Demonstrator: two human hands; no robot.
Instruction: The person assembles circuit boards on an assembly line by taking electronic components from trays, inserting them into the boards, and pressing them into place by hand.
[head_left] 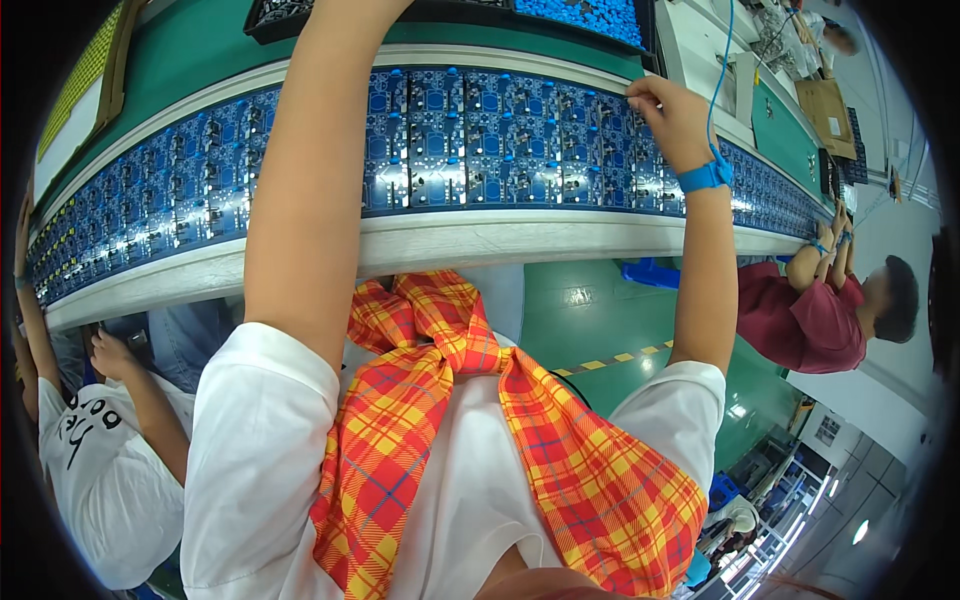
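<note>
We work at a long white-edged conveyor line (440,245) that curves across the view, with a green desk (200,45) surface beyond it and a green floor (590,310) with a yellow-black striped marking below. A black tray (290,15) and a tray of small blue parts (590,15) sit at the far side. Other people stand at the line on both sides. The blue circuit boards (480,140) lie flat in a continuous row along the belt, touching edge to edge, each carrying small blue and silver components. Our right hand (672,115), with a blue wrist strap (705,177) and its cable, rests at the far edge of the boards, its fingers (640,95) pinched closed on a board edge. Our left arm (310,160) reaches over the boards; its hand is out of view.
</note>
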